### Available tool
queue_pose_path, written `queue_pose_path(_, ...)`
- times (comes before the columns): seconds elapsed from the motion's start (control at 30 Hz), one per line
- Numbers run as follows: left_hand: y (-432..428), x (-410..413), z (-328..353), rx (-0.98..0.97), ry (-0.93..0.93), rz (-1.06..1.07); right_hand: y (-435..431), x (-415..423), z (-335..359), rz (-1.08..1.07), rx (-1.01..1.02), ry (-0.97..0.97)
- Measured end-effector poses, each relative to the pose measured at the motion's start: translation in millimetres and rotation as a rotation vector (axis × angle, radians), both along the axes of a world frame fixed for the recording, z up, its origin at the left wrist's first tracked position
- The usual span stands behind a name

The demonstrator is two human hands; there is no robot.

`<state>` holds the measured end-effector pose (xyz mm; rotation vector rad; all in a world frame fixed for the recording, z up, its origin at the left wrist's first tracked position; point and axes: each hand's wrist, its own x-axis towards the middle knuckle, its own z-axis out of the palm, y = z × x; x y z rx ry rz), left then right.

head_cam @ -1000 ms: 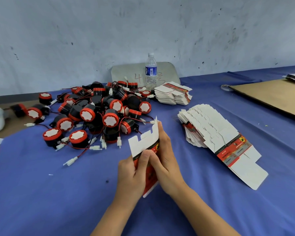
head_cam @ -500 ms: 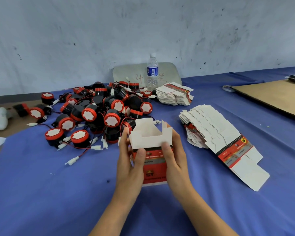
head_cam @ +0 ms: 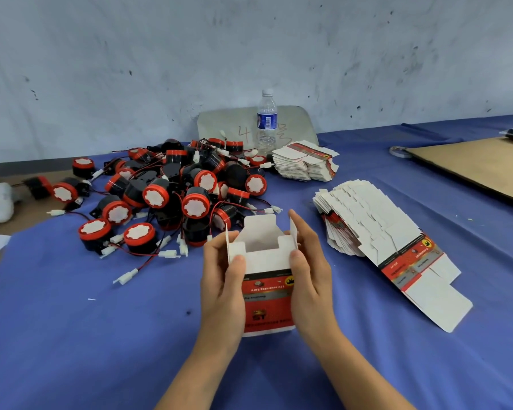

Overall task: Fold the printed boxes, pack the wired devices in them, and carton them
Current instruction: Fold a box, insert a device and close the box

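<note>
- Lying heaped left of centre on the blue cloth, the wired devices form a loose pile of black-and-red units, with red leads and white plugs trailing out; none is boxed, and the heap is judged to sit there so it is within easy reach for packing
- The left hand is wrapped round the left side of the printed box, thumb pressed on the front panel below the flap line, fingers curled behind; the grip is read as bracing the walls square
- The printed box is held between both hands, low over the cloth and just in front of the pile; it is opened into a tube with the far-end flaps standing up unfolded, so flap folding is judged the step in hand; whether the near end is closed cannot be told
- The right hand pinches the right side, thumb on the front, fingers laid nearly straight along the side flap, placed as if to fold it inward
- A water bottle stands upright behind the pile, well clear of the work
- Two supplies of flat blanks are noted: a small stack beside the bottle and a fanned stack just right of the hands, fanned presumably so that single blanks can be taken off
- A brown cardboard sheet lies flat at far right; no carton is seen made up
</note>
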<state>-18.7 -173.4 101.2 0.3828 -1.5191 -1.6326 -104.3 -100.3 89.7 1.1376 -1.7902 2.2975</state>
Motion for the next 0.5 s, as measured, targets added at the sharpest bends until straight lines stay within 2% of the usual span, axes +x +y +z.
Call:
queue_pose_path(0.37, 3.1, 6.4, 8.1, -0.076, 0.078, 0.084, 3.3, 5.6, 7.0, -0.077, -0.022, 0.114)
queue_pose_path(0.5, 0.4, 6.4, 6.6, -0.195, 0.036, 0.143, 4.2, 4.4, 6.7, -0.091, -0.004, 0.125)
